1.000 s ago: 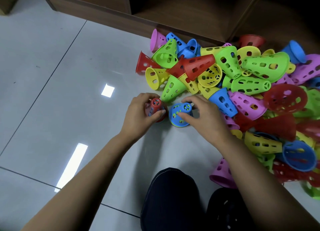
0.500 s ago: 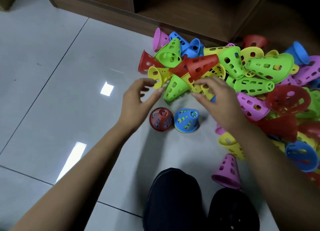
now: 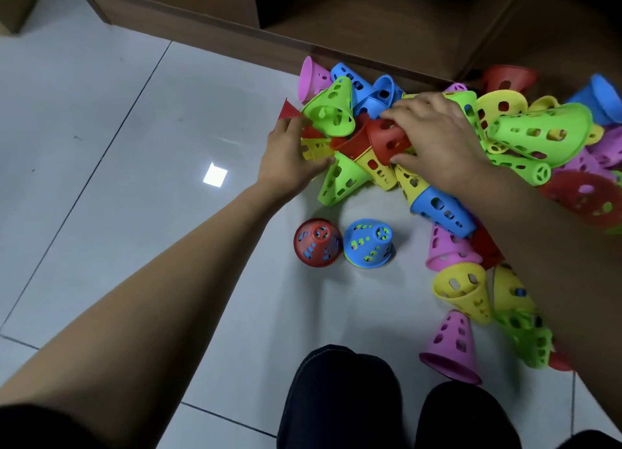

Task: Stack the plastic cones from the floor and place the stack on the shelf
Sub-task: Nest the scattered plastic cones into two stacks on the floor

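A heap of perforated plastic cones (image 3: 525, 135) in several colours lies on the tiled floor against the wooden shelf (image 3: 336, 20). My right hand (image 3: 441, 142) reaches into the heap and grips a red cone (image 3: 387, 138) lying on its side, fingers over it and thumb beneath. At the heap's left edge, my left hand (image 3: 289, 152) has fingers and thumb curled round the wide end of a yellow cone (image 3: 314, 148). Two short nested stacks stand upright side by side on the floor nearer me, one topped red (image 3: 318, 241), one topped blue (image 3: 368, 243). Neither hand touches them.
A purple cone (image 3: 449, 347) stands upright near my knees (image 3: 340, 398), with yellow and green cones beside it on the right. Bare tiles (image 3: 134, 179) stretch to the left. The shelf's low open compartments run along the top.
Both hands let go of the two small stacks, left them standing, and moved up into the heap. The right hand has closed on the red cone, the left on the yellow one.
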